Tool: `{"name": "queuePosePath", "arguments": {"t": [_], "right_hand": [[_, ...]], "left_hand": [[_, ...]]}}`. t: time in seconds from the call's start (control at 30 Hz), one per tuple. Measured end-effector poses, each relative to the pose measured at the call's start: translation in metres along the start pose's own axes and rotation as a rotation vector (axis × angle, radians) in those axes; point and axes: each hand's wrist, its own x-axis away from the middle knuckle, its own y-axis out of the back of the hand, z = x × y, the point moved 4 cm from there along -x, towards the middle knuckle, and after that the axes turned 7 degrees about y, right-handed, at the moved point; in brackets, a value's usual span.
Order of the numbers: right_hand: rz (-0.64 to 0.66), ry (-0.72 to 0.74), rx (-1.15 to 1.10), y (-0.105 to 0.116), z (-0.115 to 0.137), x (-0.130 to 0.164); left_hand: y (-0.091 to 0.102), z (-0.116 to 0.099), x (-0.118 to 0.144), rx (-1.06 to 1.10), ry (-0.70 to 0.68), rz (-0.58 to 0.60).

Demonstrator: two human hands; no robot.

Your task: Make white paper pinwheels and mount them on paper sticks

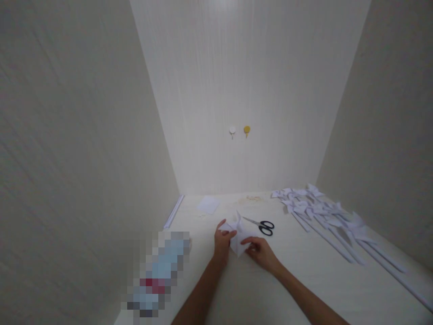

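From the head view I see my left hand [223,241] and right hand [260,252] both pinching a folded white paper piece [238,237] with closed fingers, low over the tabletop [291,271]; scissors [262,225] lie just beyond, paper pinwheels [324,214] well to the right

Pale cream counter [304,275], hemmed by walls on three sides. Lying on it: black-handled scissors [261,225] near the middle, a flat white paper sheet [209,205] toward the back, a row of white paper pinwheels on sticks [324,216] along the right, a thin white strip [173,211] at the left edge.
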Motion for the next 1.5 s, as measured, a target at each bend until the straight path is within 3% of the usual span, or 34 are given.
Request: {"name": "queuePosePath", "arguments": {"t": [0.3, 0.5, 0.77, 1.5], "right_hand": [[-0.204, -0.107, -0.007, 0.006, -0.010, -0.004], [-0.330, -0.118, 0.007, 0.015, -0.018, -0.006], [-0.321, -0.144, 0.011, 0.013, -0.025, -0.006], [-0.341, -0.117, 0.156, 0.016, -0.009, -0.007]], "left_hand": [[-0.002, -0.001, 0.007, -0.172, -0.074, -0.040], [-0.012, -0.001, 0.017, -0.225, -0.080, -0.002], [-0.015, 0.000, 0.019, -0.236, -0.067, 0.012], [-0.018, 0.000, 0.021, -0.218, -0.066, 0.024]]}}
